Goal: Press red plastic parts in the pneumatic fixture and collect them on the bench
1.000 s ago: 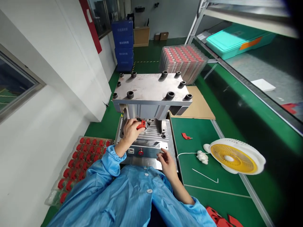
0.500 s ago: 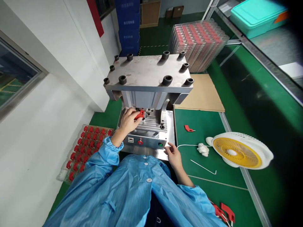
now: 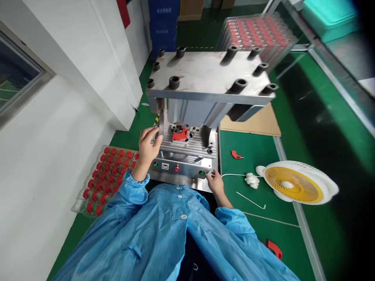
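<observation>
A red plastic part [image 3: 180,135] lies in the metal fixture [image 3: 191,141] beneath the thick steel top plate [image 3: 205,74] of a bench press. My left hand [image 3: 150,145] is at the press's left side, apart from the part, fingers spread and holding nothing. By the right end of the front control panel [image 3: 187,168], my right hand [image 3: 215,181] has its fingers apart close to a green button [image 3: 202,173]. It holds nothing that I can see. A red button [image 3: 176,169] and a small display [image 3: 165,166] sit mid-panel.
On the left is a clear tray [image 3: 109,177] of red parts. To the right lie a loose red part [image 3: 236,154], a crumpled white bundle [image 3: 252,180], a hex key [image 3: 251,200] and a yellow-and-white fan [image 3: 295,182]. Stacked trays [image 3: 258,35] stand behind.
My left hand has let go of the red part and moved left, out of the press. The part now rests in the fixture. My right hand stays near the green button; the view has shifted.
</observation>
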Demonstrator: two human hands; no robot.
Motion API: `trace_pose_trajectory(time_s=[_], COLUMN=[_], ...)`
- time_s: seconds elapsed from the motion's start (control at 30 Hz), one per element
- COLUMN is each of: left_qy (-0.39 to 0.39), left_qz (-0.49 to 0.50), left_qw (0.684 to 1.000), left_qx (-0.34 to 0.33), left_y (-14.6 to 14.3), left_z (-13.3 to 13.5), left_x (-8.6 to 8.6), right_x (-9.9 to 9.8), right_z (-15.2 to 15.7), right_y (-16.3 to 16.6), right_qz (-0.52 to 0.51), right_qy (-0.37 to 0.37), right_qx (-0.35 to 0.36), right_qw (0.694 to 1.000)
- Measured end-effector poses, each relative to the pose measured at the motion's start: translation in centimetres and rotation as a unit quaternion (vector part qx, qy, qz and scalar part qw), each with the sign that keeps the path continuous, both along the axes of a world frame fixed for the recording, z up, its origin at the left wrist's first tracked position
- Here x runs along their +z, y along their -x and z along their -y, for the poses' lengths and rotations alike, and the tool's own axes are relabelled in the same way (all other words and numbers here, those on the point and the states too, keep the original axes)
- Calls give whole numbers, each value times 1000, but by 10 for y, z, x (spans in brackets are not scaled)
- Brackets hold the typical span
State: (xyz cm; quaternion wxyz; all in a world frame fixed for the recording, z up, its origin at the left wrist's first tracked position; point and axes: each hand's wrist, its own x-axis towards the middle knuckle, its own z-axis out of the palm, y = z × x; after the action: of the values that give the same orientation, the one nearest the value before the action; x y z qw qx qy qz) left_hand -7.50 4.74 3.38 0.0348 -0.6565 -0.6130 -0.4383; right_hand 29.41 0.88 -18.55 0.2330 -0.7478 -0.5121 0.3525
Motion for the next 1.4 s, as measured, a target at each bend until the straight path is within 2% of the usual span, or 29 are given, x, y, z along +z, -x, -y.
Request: trace_pose_trajectory(time_s=[0.07, 0.13, 0.17, 0.23, 0.3, 0.37, 0.43, 0.57, 0.7, 0.8, 0.87, 0.93, 1.03, 1.13, 1.23, 1.3, 1.4], left_qy=[26, 115, 182, 312, 385, 404, 404, 408, 432, 429, 385, 302, 139, 38, 4, 9, 48], left_qz=[58, 83, 83, 67, 63, 65, 61, 44, 54, 90, 140, 192, 209, 168, 115, 52, -70], left_qw=[995, 982, 970, 939, 915, 907, 907, 907, 897, 895, 906, 926, 965, 982, 968, 962, 963], left_qx=[76, 123, 135, 128, 106, 99, 105, 96, 75, 86, 108, 122, 75, -73, -222, -269, -254], left_y=[26, 45, 51, 55, 52, 49, 48, 52, 57, 67, 78, 87, 85, 61, 22, -5, -37], left_z=[19, 41, 51, 67, 76, 79, 77, 70, 64, 57, 52, 48, 41, 30, 10, -8, -34], left_x=[-32, -75, -97, -140, -174, -196, -208, -216, -205, -184, -162, -134, -81, -27, 12, 25, 32], right_x=[-9, -15, -18, -19, -16, -12, -9, -8, -10, -13, -17, -21, -26, -25, -20, -18, -17], right_z=[-2, -3, -3, -2, -1, 0, 2, 2, 8, 25, 45, 71, 113, 148, 170, 178, 184], right_y=[2, 4, 5, 6, 7, 9, 12, 20, 27, 34, 41, 50, 62, 67, 66, 63, 57], right_qz=[13, 25, 36, 62, 78, 74, 69, 70, 51, 24, 0, -29, -68, -87, -89, -90, -96], right_qy=[16, 23, 23, 21, 25, 32, 33, 23, 32, 51, 69, 93, 130, 151, 161, 166, 172], right_qx=[48, 77, 83, 81, 74, 66, 53, 10, -42, -75, -92, -108, -140, -179, -210, -221, -225], right_qw=[999, 996, 996, 994, 994, 995, 996, 997, 997, 996, 993, 989, 979, 968, 960, 957, 954])
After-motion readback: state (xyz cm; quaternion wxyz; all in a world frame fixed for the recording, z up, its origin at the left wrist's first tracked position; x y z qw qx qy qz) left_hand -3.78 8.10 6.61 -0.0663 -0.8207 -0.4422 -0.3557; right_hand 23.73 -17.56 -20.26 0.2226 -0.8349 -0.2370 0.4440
